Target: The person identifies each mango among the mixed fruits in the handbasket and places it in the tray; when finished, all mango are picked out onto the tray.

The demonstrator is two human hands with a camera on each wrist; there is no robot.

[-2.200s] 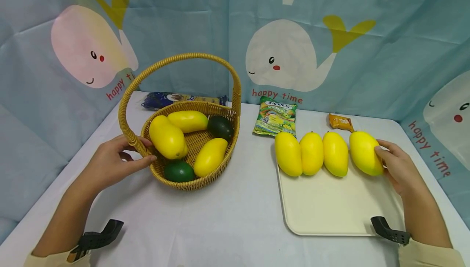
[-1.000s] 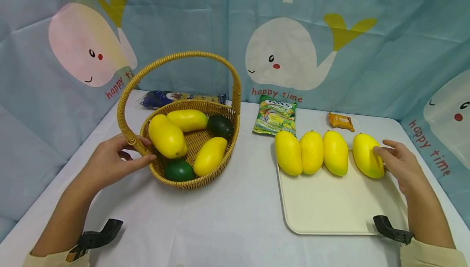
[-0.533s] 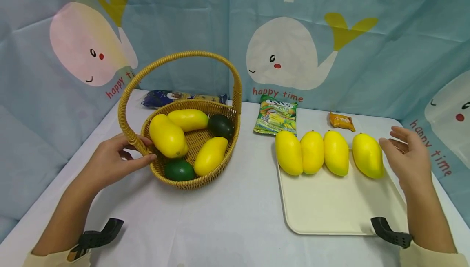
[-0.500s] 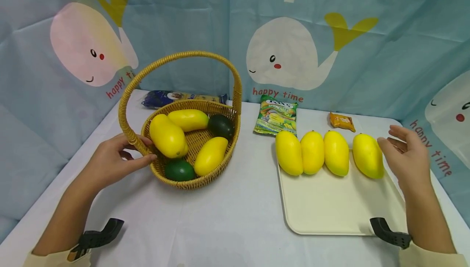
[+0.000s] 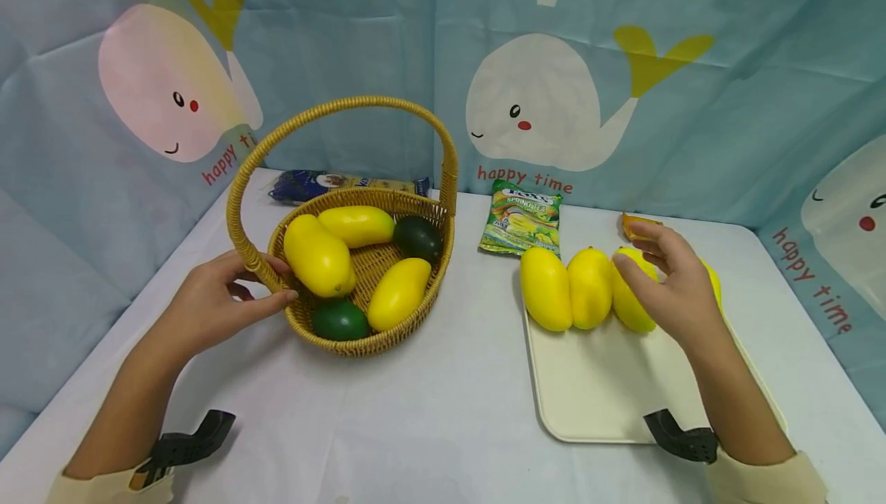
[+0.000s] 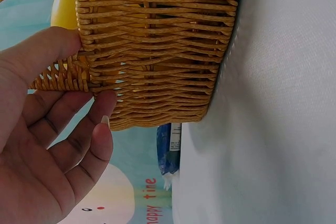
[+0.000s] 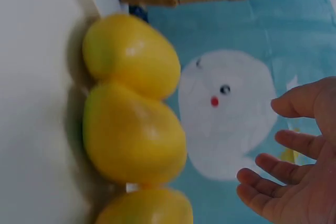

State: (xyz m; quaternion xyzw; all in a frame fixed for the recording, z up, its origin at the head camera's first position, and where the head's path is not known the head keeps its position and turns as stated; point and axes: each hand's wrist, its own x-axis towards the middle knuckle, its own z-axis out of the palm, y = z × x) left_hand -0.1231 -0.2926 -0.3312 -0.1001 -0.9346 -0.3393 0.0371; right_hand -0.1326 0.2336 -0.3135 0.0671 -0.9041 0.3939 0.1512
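Observation:
My left hand (image 5: 211, 300) grips the rim of the wicker basket (image 5: 388, 342) at the foot of its arched handle. In the left wrist view, the thumb and fingers (image 6: 84, 135) stand on either side of that rim. Inside lie yellow mangoes (image 5: 317, 256) and dark green avocados (image 5: 341, 320). On the right, mangoes (image 5: 545, 288) stand in a row along the far part of a cream tray (image 5: 602, 396). My right hand (image 5: 674, 288) hovers over the row, fingers spread and holding nothing. It partly covers the third mango (image 5: 631, 304) and most of the rightmost mango (image 5: 713, 285).
A green candy bag (image 5: 522, 219) lies behind the mango row. Near it, a small orange packet (image 5: 633, 225) is partly behind the right hand. A long blue packet (image 5: 304, 187) lies behind the basket. A printed blue curtain (image 5: 388, 42) closes off the table's back and sides.
My right hand slid the rightmost mango slightly right and nearer, let go of it, drew back to the right, then swung left over the row. The left hand stays on the basket.

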